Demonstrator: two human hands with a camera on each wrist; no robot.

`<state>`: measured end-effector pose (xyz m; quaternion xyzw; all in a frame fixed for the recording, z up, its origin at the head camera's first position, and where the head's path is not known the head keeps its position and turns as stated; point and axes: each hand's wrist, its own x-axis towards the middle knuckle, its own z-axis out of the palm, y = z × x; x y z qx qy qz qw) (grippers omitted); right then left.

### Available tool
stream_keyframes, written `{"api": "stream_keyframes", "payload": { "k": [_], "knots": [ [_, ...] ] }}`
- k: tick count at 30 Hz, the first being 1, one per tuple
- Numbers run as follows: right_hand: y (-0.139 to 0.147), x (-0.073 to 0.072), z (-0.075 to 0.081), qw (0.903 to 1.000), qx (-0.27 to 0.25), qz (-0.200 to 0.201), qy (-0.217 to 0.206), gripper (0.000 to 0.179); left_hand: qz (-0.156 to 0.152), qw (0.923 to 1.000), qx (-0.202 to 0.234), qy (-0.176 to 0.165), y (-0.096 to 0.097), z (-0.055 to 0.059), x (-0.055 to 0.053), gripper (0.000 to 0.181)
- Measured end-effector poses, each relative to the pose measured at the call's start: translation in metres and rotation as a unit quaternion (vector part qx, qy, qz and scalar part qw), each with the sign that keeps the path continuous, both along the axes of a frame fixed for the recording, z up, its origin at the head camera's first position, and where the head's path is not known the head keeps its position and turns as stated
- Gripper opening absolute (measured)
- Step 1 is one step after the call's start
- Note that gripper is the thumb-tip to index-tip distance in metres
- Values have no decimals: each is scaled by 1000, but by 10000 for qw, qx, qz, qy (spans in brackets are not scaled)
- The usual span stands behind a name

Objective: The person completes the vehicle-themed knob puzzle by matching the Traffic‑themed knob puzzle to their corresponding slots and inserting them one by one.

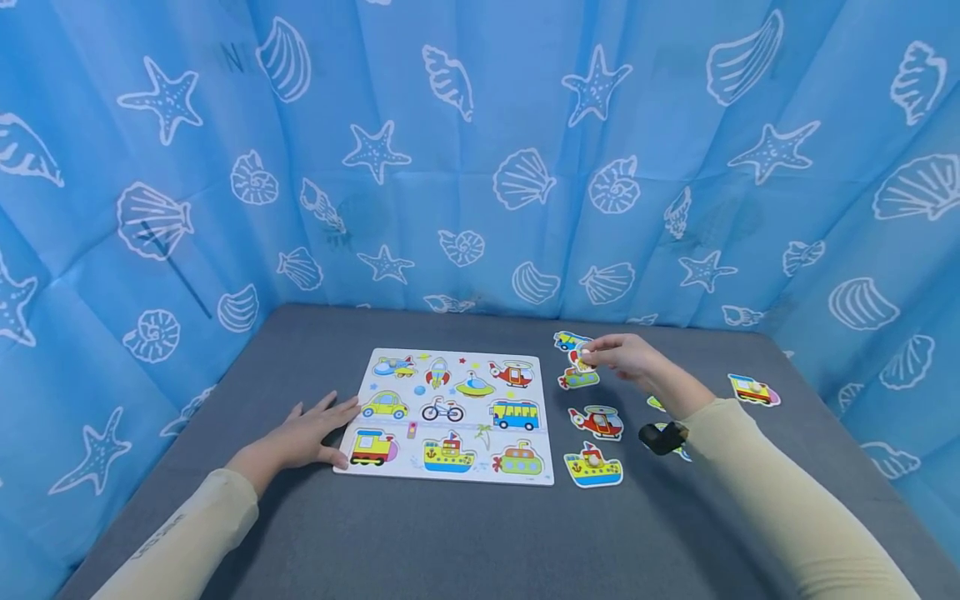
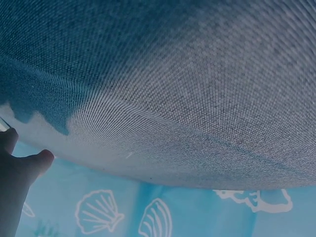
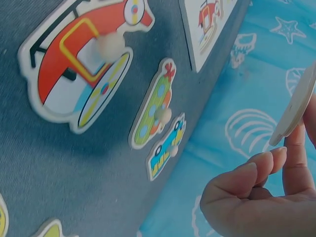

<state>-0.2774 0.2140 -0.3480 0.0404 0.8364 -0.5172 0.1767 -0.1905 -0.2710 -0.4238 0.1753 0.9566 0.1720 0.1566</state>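
Observation:
In the head view my right hand [image 1: 633, 360] pinches a small puzzle piece [image 1: 579, 359] with red and yellow on it, above the right side of the table. In the right wrist view the raised piece [image 3: 296, 106] appears nearly edge-on, its face turned away. Below it lie a bus piece [image 1: 570, 341] and a submarine piece [image 1: 578, 378]. Fingers spread, my left hand [image 1: 306, 435] rests at the left edge of the white puzzle board [image 1: 465, 422], which bears printed vehicle pictures. The left wrist view catches only part of that hand [image 2: 24, 168].
Knobbed helicopter [image 1: 597, 422] and boat [image 1: 594, 466] pieces lie right of the board. A train piece [image 1: 753, 390] sits farther right. My right forearm partly hides other pieces. Behind the grey table [image 1: 420, 542] hangs a blue shell-patterned curtain [image 1: 480, 167].

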Motion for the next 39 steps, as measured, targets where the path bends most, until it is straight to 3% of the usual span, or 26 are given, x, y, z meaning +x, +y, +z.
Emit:
{"api": "stream_keyframes", "payload": {
  "k": [20,33,39],
  "knots": [
    [-40,-3,-13,9995,-35,299,41,40,60,9999,79,-52,-1,-1,-1,100],
    [-60,-5,-15,9999,-117,66,-49,34,116,9998,33,-134,0,-1,-5,100],
    [-69,-4,-17,9997,-211,143,0,31,115,9998,-29,-147,0,-2,-6,100]
  ]
}}
